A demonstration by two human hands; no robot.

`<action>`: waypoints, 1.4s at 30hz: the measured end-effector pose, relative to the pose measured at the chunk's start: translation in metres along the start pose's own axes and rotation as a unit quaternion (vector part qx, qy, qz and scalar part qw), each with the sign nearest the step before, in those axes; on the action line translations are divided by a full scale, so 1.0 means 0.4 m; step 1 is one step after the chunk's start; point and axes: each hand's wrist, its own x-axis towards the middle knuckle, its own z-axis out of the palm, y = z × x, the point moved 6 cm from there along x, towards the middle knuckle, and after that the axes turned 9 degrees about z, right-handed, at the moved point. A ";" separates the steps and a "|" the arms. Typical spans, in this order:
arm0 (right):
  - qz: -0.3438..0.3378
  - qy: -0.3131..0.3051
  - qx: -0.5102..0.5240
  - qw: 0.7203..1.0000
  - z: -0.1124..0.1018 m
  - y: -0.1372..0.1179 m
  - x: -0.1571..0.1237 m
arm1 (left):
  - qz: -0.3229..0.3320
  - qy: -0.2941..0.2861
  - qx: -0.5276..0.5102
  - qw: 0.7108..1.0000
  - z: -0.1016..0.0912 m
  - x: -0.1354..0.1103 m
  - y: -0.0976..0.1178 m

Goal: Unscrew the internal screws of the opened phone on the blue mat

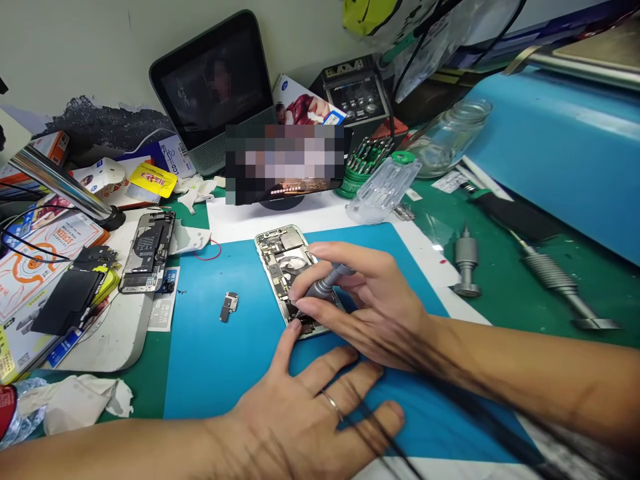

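the right hand (380, 300) pinched a grey tool (321, 287) over the open phone (286, 263), which lay just past the left hand (305, 410). that hand was spread on the blue mat (207, 363). a small part (229, 307) lay past the left wrist.

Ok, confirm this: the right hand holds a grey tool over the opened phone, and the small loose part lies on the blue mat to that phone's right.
Wrong side: the head view shows the small loose part on the blue mat to the left of that phone. The rest stands.
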 end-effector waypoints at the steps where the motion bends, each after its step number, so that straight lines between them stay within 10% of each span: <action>1: -0.001 0.002 0.001 1.000 -0.001 0.000 0.000 | -0.002 0.005 0.001 1.000 0.000 0.000 0.000; 13: 0.001 0.012 0.004 1.000 -0.005 0.000 -0.004 | 0.016 -0.050 0.009 0.999 0.000 0.001 0.005; 42: -0.022 -0.003 -0.009 1.000 0.000 -0.016 0.002 | -0.014 0.043 0.026 0.999 0.015 -0.007 -0.010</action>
